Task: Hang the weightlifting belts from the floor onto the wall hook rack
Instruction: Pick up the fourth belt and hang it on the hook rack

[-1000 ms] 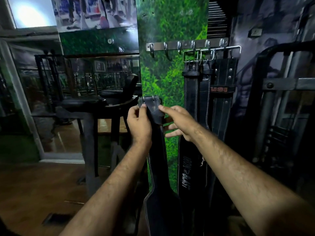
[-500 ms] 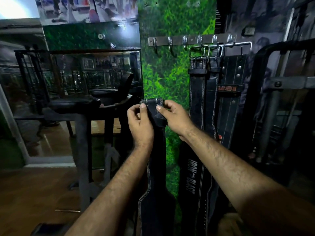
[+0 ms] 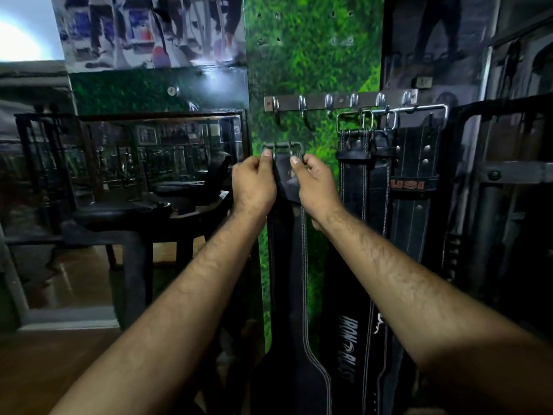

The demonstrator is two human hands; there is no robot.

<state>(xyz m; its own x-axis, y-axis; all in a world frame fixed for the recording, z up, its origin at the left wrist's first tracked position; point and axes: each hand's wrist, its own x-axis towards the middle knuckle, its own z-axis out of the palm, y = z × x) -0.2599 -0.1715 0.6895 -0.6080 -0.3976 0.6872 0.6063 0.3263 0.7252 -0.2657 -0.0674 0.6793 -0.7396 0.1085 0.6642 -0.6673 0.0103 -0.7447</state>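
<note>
— Gym wall, head view: green turf-look panel (image 3: 314, 64) up the middle, mirror (image 3: 161, 163) w/ padded bench (image 3: 125, 211) to the left, wood floor (image 3: 45, 369) below. What's on the panel?

— Steel hook rack (image 3: 341, 100) across its upper part. Left hooks bare; right-end hooks carry black belts: stitched belt (image 3: 353, 187), another w/ red "USI" tag (image 3: 414, 187), hanging by their buckles.

— And the hands?

— Both raised below the rack's left end. Left hand (image 3: 254, 184) & right hand (image 3: 317, 187) closed, pinching the top of a black belt (image 3: 287, 265) just under its metal buckle (image 3: 282, 148). Buckle sits under the hooks, not touching. Rest of belt hangs straight down along the panel's left edge, widening low.
</note>
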